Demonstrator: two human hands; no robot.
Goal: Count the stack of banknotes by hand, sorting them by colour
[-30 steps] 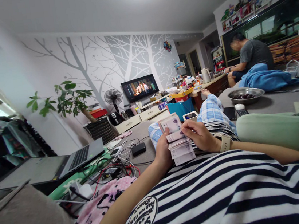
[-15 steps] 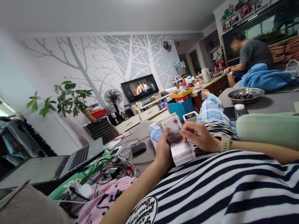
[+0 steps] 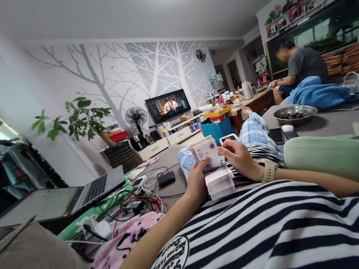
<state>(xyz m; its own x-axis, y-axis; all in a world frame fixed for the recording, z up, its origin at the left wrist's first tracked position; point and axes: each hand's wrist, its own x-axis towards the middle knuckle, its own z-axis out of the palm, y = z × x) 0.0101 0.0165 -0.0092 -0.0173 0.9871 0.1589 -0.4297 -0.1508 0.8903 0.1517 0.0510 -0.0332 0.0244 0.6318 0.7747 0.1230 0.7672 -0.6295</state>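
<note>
A thick stack of banknotes [image 3: 205, 149] is bent over in my left hand [image 3: 197, 179], whose thumb lies across the front note. The lower ends of the notes fan out in layers below that hand, above my striped shirt. My right hand [image 3: 241, 158], with a pale watch on the wrist, pinches the right edge of the top banknote between thumb and fingertips. Its other fingers are curled. The fingers of my left hand behind the stack are hidden.
Left are a laptop [image 3: 99, 189], tangled cables and a black box [image 3: 166, 179]. To the right lie a green cushion [image 3: 331, 158], a phone [image 3: 276, 136], and a metal bowl [image 3: 296, 114] of dark round fruit. A person [image 3: 304, 65] sits farther back.
My right hand has moved slightly up from the lower part of the stack to the upper note's right edge. The left thumb has shifted onto the front note.
</note>
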